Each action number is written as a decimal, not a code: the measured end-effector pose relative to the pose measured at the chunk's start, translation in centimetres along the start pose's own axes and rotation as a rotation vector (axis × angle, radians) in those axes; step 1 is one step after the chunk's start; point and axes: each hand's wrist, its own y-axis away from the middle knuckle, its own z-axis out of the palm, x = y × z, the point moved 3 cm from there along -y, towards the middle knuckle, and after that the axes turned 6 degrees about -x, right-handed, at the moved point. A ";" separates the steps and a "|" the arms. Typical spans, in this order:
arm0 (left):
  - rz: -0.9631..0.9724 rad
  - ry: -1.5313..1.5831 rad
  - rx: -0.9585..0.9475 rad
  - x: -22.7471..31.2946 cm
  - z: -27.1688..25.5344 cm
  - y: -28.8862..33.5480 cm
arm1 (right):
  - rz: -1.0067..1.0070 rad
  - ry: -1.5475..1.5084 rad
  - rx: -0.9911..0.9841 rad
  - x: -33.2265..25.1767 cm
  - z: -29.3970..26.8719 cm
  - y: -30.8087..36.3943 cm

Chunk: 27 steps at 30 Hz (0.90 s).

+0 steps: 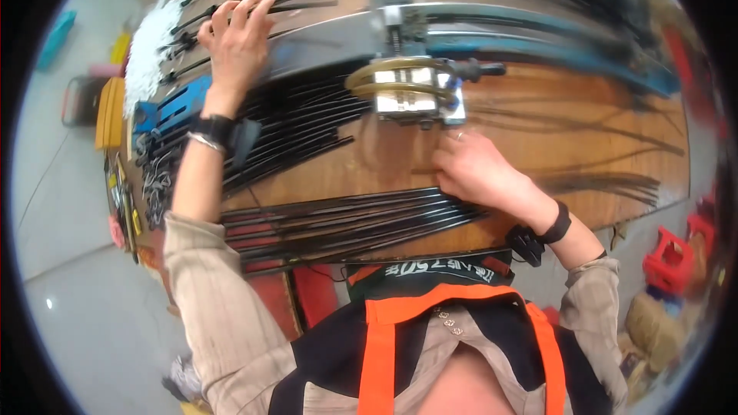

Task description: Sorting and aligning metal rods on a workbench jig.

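My left hand [240,50] is over the far left of the bench, its fingers spread and bent above thin black rods [307,1] with thicker dark ends. Nothing shows in its grasp. Close below the metal block [415,92] of a bench machine, my right hand [480,169] has its fingers drawn together; whatever they pinch is hidden. A loop of yellowish tube [361,79] curves around the block. Just left of my right hand, the ends of a bundle of black rods [361,219] lie along the near edge.
More black rods [300,119] lie in the middle left, beside a blue slotted part [182,105] and grey metal pieces [157,177]. White small pieces [150,50] are heaped at the far left. A blue rail [538,50] runs rightward. A red stool [667,261] stands on the floor.
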 end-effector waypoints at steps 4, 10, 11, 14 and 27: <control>-0.119 0.069 -0.301 6.3 -5.0 8.8 | 0.076 0.046 -0.160 0.6 0.3 -0.9; -0.348 0.146 -0.652 8.8 -7.7 14.1 | 0.189 -0.172 -0.011 -1.7 0.9 -3.2; -0.293 0.239 -0.653 8.7 -7.6 14.6 | 0.183 -0.168 0.009 -1.7 1.0 -3.5; -0.228 0.383 -0.580 8.5 -7.1 15.8 | 0.176 -0.158 0.025 -0.7 1.1 -3.1; -0.108 0.709 -0.603 14.5 -9.0 9.5 | 0.279 -0.605 0.137 -0.8 1.7 -1.7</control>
